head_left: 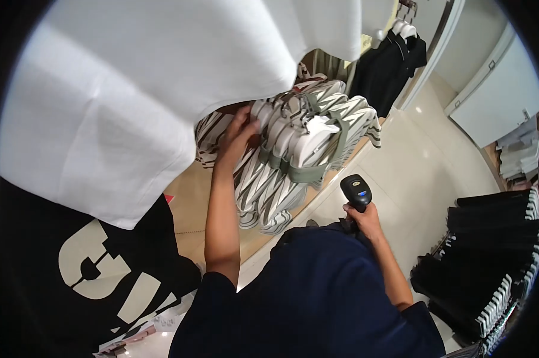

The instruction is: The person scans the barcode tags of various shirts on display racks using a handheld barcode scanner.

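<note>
My right hand is wrapped round the handle of a black barcode scanner, held upright at waist height over the floor. My left hand reaches in beneath a large white shirt, its fingers closed at the end of a white hanger at the left of a row. Striped shirts in white, brown and grey-green hang on this row, packed close together. Their green collars and metal hooks face up. The white shirt's hem hides the rail and part of the left fingertips' surroundings.
A black garment with a cream print hangs at the lower left. Black polo shirts hang at the back. Dark garments on white hangers line the right side. Beyond the tiled floor stands a white door.
</note>
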A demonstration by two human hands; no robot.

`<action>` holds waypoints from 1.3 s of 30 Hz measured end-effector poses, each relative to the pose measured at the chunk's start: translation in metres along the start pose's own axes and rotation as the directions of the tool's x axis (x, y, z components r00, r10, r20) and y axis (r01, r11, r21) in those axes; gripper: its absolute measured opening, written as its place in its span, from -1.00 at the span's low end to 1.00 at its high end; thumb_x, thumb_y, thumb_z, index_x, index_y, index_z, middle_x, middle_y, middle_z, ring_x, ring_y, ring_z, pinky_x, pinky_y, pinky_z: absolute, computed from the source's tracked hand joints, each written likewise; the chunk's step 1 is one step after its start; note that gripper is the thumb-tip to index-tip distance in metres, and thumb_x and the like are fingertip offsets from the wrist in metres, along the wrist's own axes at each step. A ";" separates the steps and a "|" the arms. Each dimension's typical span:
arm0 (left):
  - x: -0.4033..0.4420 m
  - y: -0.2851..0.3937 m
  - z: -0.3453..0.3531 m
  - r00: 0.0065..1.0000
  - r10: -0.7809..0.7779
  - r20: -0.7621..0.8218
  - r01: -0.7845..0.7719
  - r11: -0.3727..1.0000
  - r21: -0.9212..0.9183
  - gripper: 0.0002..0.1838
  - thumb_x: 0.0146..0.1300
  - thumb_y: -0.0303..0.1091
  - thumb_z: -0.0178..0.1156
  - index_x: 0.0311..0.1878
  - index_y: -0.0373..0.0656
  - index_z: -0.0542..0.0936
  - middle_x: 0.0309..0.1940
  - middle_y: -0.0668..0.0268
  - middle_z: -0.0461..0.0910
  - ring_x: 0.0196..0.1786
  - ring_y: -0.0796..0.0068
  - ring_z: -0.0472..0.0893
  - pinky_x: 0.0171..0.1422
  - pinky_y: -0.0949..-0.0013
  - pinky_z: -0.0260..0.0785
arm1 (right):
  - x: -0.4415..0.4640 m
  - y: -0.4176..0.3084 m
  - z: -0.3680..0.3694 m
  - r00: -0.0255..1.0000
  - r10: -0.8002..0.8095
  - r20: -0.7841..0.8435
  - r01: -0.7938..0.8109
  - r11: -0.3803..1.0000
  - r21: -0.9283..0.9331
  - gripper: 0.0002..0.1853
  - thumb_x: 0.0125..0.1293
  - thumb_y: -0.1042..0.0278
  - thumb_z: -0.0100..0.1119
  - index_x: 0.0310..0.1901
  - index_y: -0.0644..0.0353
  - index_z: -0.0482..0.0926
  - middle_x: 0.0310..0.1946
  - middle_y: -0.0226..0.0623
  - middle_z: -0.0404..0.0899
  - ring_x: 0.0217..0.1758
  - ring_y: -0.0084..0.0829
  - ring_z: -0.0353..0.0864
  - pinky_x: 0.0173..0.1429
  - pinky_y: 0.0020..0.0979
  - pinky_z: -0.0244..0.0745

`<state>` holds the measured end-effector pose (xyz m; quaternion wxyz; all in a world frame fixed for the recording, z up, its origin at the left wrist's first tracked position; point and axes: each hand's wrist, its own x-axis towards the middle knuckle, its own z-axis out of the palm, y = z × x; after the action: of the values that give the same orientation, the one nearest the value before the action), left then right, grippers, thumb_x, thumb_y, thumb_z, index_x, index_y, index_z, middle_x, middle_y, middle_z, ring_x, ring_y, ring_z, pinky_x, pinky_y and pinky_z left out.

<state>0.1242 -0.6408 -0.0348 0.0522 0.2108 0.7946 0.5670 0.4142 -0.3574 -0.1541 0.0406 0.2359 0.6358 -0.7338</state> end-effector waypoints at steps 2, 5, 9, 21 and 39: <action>-0.004 -0.003 0.008 0.996 0.084 -0.021 -0.079 0.981 0.179 -0.44 0.45 -0.17 0.20 0.36 -0.34 0.42 0.28 -0.01 0.55 0.40 0.14 0.47 0.48 0.24 0.23 | 0.000 0.000 0.005 0.999 0.020 0.041 -0.019 1.000 -0.019 -0.77 0.26 0.36 0.47 -0.21 0.27 0.60 -0.45 -0.42 0.60 -0.46 -0.57 0.57 -0.33 -0.46 0.50; -0.006 0.016 0.016 0.974 0.208 -0.089 -0.168 0.928 0.332 -0.36 0.36 -0.21 0.30 0.38 -0.36 0.38 0.25 -0.16 0.54 0.35 -0.07 0.51 0.41 0.13 0.34 | 0.001 0.000 0.008 0.999 0.001 0.046 0.002 0.998 -0.062 -0.78 0.26 0.36 0.46 -0.23 0.27 0.60 -0.45 -0.42 0.60 -0.47 -0.57 0.56 -0.34 -0.46 0.49; 0.008 0.005 0.018 0.929 0.356 -0.104 -0.244 0.799 0.550 -0.34 0.28 -0.23 0.39 0.35 -0.35 0.41 0.15 -0.22 0.57 0.22 -0.20 0.58 0.24 0.08 0.46 | 0.000 0.001 0.007 0.999 0.007 0.038 -0.005 0.999 -0.049 -0.78 0.26 0.36 0.46 -0.23 0.27 0.59 -0.47 -0.40 0.60 -0.48 -0.56 0.56 -0.34 -0.45 0.50; 0.091 -0.063 -0.050 0.948 0.306 -0.081 -0.241 0.864 0.443 -0.44 0.40 -0.09 0.35 0.20 -0.41 0.54 0.09 -0.06 0.65 0.14 0.16 0.62 0.29 0.22 0.39 | -0.011 0.023 -0.004 0.993 0.000 -0.116 0.003 1.000 0.028 -0.74 0.26 0.34 0.46 -0.21 0.30 0.58 -0.42 -0.38 0.62 -0.47 -0.56 0.58 -0.33 -0.46 0.53; -0.022 0.016 0.021 0.981 0.004 0.192 0.036 0.978 -0.204 -0.45 0.47 -0.29 0.11 0.45 -0.32 0.35 0.35 0.11 0.48 0.41 0.32 0.42 0.51 0.29 0.17 | 0.005 0.019 0.006 0.997 0.001 -0.081 -0.002 1.000 -0.012 -0.73 0.28 0.35 0.46 -0.16 0.31 0.58 -0.39 -0.38 0.62 -0.47 -0.57 0.57 -0.35 -0.44 0.52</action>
<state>0.1555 -0.6269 -0.0313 0.1546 0.2512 0.7245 0.6230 0.4147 -0.3654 -0.1728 0.0169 0.2658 0.6410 -0.7199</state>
